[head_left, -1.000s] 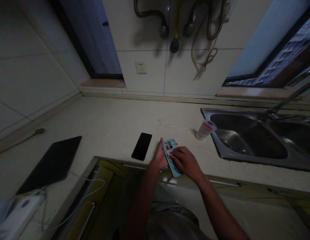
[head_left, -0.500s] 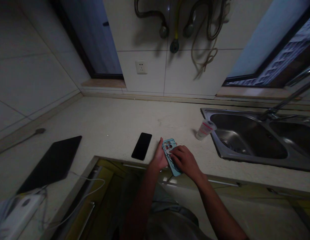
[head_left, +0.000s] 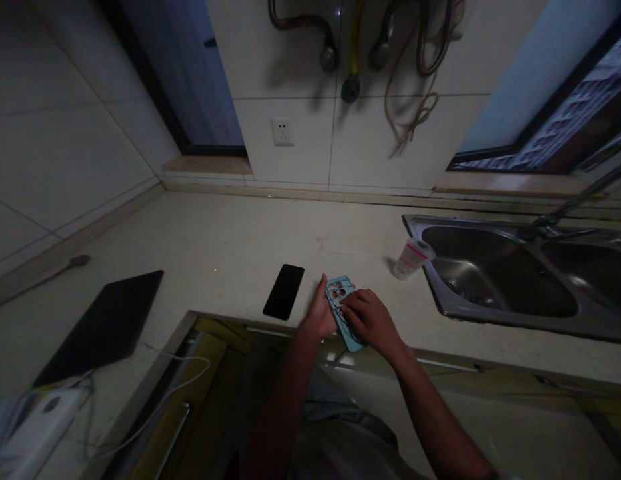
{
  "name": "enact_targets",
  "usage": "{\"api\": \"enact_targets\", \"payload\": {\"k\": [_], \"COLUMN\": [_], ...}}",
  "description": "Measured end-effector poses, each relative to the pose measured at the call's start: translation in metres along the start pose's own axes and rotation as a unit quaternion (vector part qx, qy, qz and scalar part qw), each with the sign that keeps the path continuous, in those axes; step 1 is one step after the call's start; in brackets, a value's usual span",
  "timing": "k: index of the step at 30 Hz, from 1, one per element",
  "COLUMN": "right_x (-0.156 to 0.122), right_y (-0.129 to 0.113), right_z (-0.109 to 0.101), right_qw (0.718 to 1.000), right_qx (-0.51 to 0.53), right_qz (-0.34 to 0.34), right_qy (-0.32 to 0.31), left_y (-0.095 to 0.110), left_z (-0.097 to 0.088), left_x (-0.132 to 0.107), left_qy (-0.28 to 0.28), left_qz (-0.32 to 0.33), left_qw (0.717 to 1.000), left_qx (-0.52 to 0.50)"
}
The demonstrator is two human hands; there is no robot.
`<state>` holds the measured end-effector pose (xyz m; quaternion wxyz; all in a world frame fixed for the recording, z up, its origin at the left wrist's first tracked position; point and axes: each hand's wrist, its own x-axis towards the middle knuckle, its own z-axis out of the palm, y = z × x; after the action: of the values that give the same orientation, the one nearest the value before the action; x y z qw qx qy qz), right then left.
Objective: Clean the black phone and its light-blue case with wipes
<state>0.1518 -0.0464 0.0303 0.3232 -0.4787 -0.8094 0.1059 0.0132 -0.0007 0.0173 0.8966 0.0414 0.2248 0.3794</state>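
My left hand is closed round the left side of a light-blue phone case, thumb along its edge, near the counter's front edge. Round camera holes show at the case's upper end. From the right, my right hand lies over the case's middle, its fingers bent and pressed against it. A greyish patch shows by those fingertips, too small to make out, and the palm hides part of the case. To the left of my hands, a black smartphone lies flat on the counter.
On the right a clear plastic cup with red print leans beside the steel double sink. A black flat panel lies on the counter's left arm, near a white box and a white cable. Hoses hang on the tiled wall.
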Motion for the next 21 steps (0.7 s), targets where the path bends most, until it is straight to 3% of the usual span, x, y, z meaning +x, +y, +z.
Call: {"api": "enact_targets", "payload": {"k": [21], "right_x": [-0.0049], "right_y": [0.0009], "right_z": [0.0017], "right_qw": [1.0], "right_qx": [0.009], "right_qz": [0.011], "right_qy": [-0.001], "left_y": [-0.0001], "left_z": [0.0011], "left_x": [-0.0001], "left_qy": [0.015], "left_qz": [0.0], "left_qw": [1.0], "left_qx": [0.005]}}
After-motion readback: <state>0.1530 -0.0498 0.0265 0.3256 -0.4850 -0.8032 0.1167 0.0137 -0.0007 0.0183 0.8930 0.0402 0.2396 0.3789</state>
